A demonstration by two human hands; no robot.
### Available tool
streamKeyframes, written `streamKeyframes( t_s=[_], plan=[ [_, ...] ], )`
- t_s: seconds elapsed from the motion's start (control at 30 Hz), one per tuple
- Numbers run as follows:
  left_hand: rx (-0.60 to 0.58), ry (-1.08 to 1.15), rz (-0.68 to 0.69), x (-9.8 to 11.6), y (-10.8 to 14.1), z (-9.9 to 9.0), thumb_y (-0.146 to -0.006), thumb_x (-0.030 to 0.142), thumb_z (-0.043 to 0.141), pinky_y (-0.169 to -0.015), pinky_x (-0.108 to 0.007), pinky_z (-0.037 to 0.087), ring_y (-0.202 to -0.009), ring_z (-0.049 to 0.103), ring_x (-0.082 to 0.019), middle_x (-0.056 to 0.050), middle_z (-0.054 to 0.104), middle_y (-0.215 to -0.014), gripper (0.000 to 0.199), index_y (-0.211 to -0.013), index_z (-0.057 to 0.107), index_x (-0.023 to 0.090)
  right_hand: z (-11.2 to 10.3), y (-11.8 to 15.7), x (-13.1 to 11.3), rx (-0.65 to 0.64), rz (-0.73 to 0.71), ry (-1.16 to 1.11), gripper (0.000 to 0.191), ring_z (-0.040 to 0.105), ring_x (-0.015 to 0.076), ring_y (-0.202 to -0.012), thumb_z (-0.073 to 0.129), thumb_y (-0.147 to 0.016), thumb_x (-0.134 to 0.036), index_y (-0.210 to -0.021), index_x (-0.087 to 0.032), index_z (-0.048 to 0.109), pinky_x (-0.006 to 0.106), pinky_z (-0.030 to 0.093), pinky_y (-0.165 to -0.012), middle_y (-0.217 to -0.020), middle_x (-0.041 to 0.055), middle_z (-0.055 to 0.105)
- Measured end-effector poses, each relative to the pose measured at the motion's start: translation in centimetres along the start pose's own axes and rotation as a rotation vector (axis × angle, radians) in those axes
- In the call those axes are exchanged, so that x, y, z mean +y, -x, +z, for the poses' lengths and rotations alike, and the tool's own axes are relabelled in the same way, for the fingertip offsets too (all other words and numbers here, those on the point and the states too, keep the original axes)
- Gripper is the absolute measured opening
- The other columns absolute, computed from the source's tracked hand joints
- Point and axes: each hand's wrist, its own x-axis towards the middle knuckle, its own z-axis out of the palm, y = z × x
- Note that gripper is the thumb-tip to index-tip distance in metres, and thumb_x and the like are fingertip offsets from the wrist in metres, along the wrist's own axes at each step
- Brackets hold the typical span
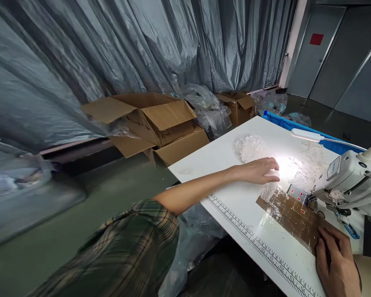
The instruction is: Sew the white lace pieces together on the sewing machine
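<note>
My left hand [259, 170] reaches across the sewing table, palm down, with thumb and fingers apart. It is over white lace fabric [250, 147], which lies bunched on both sides of it. More lace [303, 173] spreads under the bright lamp spot beside the sewing machine [343, 181]. My right hand [336, 260] rests at the near right end of a brown, tape-covered plate [293, 218], its fingers slightly bent and apart on the surface. A small piece of lace touches the plate's far left end. The needle area is partly hidden by the machine head.
A printed ruler [253, 237] runs along the white table's [198, 165] near edge. Open cardboard boxes [170, 117] and clear plastic bags [204, 103] sit on the floor beyond. A lamp arm [307, 135] crosses above the table. A silver curtain [142, 45] hangs behind.
</note>
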Motion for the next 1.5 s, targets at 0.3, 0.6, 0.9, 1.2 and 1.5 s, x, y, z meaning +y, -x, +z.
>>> streamKeyframes(
  t_s=[0.3,0.6,0.9,1.2,1.5],
  plan=[
    [0.085,-0.204,-0.151,-0.6,-1.7,3.1,-0.097,0.02,0.06,-0.089,-0.034,0.049,-0.1,0.065,-0.021,-0.009,0.071,-0.108,0.016,-0.088,0.07,0.013,-0.5,-0.3,0.7,-0.047,-0.102,0.013,0.04,0.066,0.0273,-0.099,0.041,-0.101,-0.041,-0.112,-0.012,0.068,0.04,0.059,-0.081,-0.109,0.0162,0.062],
    [0.062,0.072,0.132,4.4,-0.9,2.5,-0.097,0.023,0.064,-0.075,-0.026,0.053,-0.086,0.068,-0.015,-0.006,0.073,-0.096,0.012,-0.092,0.071,0.014,-2.1,-1.4,-0.6,-0.005,-0.045,-0.233,0.032,0.064,0.0258,-0.104,0.053,-0.097,-0.039,-0.114,-0.017,0.069,0.039,0.056,-0.088,-0.115,0.0151,0.061],
    [-0.152,0.487,0.444,11.1,0.1,2.3,-0.094,0.017,0.067,-0.082,-0.019,0.054,-0.092,0.07,-0.013,-0.006,0.076,-0.097,0.006,-0.093,0.072,0.014,-4.8,-3.4,-4.9,-0.451,0.277,-0.884,0.044,0.067,0.0253,-0.106,0.065,-0.088,-0.049,-0.125,-0.026,0.068,0.033,0.056,-0.089,-0.114,0.0089,0.072],
    [-0.139,0.721,0.113,8.2,1.2,1.7,-0.088,0.015,0.071,-0.09,-0.022,0.052,-0.099,0.068,-0.011,-0.005,0.074,-0.109,0.018,-0.106,0.071,0.015,-4.9,-5.4,-5.8,-0.817,0.614,-1.154,0.048,0.054,0.0114,-0.057,0.08,-0.074,-0.053,-0.109,-0.021,0.073,0.023,0.05,-0.055,-0.071,-0.0011,0.064],
    [-0.107,0.117,-0.003,2.5,-1.6,2.8,-0.091,0.026,0.065,-0.075,-0.028,0.046,-0.089,0.062,-0.017,-0.009,0.068,-0.108,0.029,-0.118,0.065,0.014,-2.1,-7.7,-1.6,-0.553,0.6,-0.308,0.043,0.064,0.0224,-0.066,0.059,-0.084,-0.048,-0.114,-0.02,0.071,0.033,0.048,-0.06,-0.072,0.0058,0.067]
  ],
)
